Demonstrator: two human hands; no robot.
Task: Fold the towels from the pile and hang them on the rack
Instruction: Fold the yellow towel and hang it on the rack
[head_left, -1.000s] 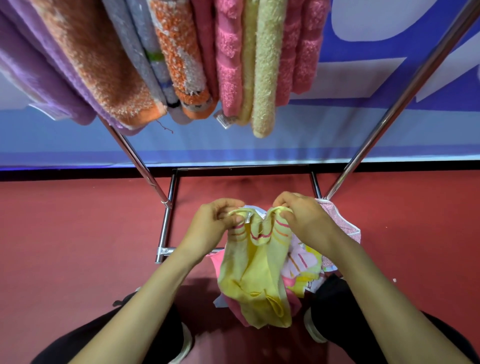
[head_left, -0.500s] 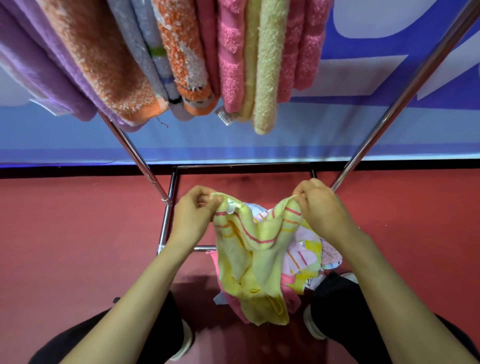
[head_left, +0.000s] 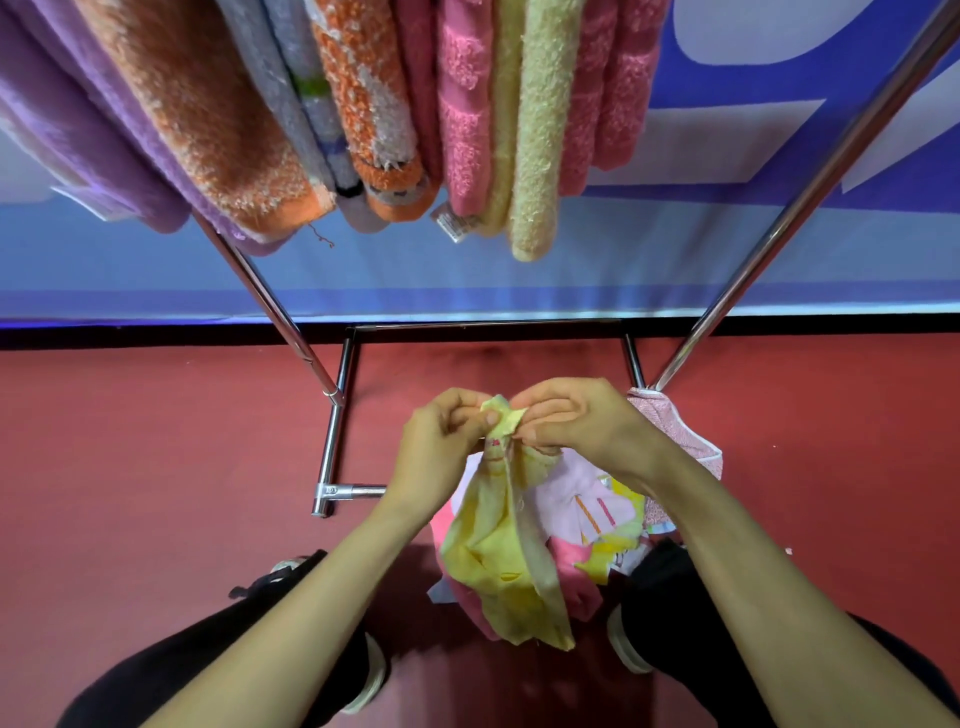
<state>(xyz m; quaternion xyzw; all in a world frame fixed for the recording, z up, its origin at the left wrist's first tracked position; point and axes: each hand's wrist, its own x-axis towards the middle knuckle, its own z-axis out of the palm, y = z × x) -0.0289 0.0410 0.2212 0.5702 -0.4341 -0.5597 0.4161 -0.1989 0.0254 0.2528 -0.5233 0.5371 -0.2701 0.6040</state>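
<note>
Towel (head_left: 506, 561): head view; thin yellow cloth with faint pink stripes near the top, its upper edge bunched and pinched between both hands; the rest hangs as a limp, narrow, creased fold in front of the pile, by the rack's base
Left hand (head_left: 441, 457): fingers curled, thumb and fingertips pinching the towel's top from the left
Right hand (head_left: 576, 421): fingers curled, pinching the same bunched top from the right, just beside the left hand
Pile (head_left: 592, 514): crumpled soft cloths, pink, pale lilac and yellow with printed stripes, heaped on the floor between the shoes
Pink cloth (head_left: 675, 436): nubbly weave with a white bound edge, at the pile's right side by the foot of the right pole
Rack (head_left: 810, 197): shiny round metal tubes; two slanted poles and a rectangular base frame on the floor
Hung towels (head_left: 535, 130): thick looped terry, folded and draped side by side along the top: lilac, orange flecked white, grey, ribbed pink, pale yellow; a white label dangles from one
Floor (head_left: 156, 467): smooth matt red
Wall (head_left: 675, 260): blue and white banner, a black strip below
Shoes (head_left: 371, 675): dark with pale soles, either side of the pile
</note>
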